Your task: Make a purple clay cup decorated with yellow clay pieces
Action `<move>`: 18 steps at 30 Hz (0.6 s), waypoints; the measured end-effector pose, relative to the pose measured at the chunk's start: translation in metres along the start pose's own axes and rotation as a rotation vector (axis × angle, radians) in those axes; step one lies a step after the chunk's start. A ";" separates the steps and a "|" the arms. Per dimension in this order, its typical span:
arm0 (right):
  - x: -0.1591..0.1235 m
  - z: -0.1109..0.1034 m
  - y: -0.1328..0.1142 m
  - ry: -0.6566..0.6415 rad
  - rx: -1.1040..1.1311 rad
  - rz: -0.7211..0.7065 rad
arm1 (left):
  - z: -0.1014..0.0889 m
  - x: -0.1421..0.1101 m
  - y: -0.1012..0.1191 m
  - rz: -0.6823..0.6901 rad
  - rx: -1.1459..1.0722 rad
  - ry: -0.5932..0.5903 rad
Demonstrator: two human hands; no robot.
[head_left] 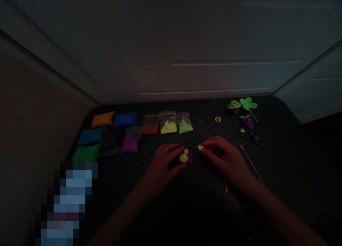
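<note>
Between the thumb and fingers of my left hand (162, 164) sits a small purple clay piece (190, 157) with yellow discs (184, 158) on its face, one larger and one smaller. My right hand (226, 158) pinches a little piece of yellow clay (200, 147) at its fingertips, just right of the purple piece and apart from it. Beneath the right hand a reddish modelling tool (226, 186) shows in part. A second pink modelling tool (252, 164) lies to the right of that hand.
Bags of coloured clay stand at the left and centre, among them purple (130, 142), yellow (169, 126) and light green (185, 125). At the back right are a clay mushroom (234, 106), a green clover (248, 104) and purple grapes (248, 123). A wall panel (208, 75) rises behind the dark table.
</note>
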State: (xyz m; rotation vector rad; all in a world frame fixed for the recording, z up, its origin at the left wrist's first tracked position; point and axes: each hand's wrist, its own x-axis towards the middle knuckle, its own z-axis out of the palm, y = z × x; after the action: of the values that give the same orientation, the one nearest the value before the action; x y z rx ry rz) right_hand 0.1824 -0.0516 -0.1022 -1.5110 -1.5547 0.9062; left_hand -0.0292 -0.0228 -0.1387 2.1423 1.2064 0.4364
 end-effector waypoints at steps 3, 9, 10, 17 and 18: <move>0.000 0.000 -0.001 -0.004 0.000 0.000 | 0.001 0.000 0.000 0.013 0.012 0.008; 0.001 -0.001 -0.002 -0.018 -0.015 -0.008 | 0.002 0.000 0.000 0.018 0.028 0.014; 0.001 -0.001 -0.002 -0.019 -0.018 -0.009 | 0.002 0.000 0.000 0.023 0.028 0.018; 0.001 -0.001 -0.001 -0.018 -0.030 -0.013 | 0.003 0.000 0.000 0.030 0.048 0.021; 0.001 -0.001 -0.001 -0.018 -0.030 -0.015 | 0.003 0.000 0.000 0.032 0.052 0.021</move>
State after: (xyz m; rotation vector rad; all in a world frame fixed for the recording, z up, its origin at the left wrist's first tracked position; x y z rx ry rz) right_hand 0.1829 -0.0507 -0.1009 -1.5147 -1.5972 0.8939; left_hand -0.0281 -0.0238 -0.1407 2.2083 1.2087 0.4467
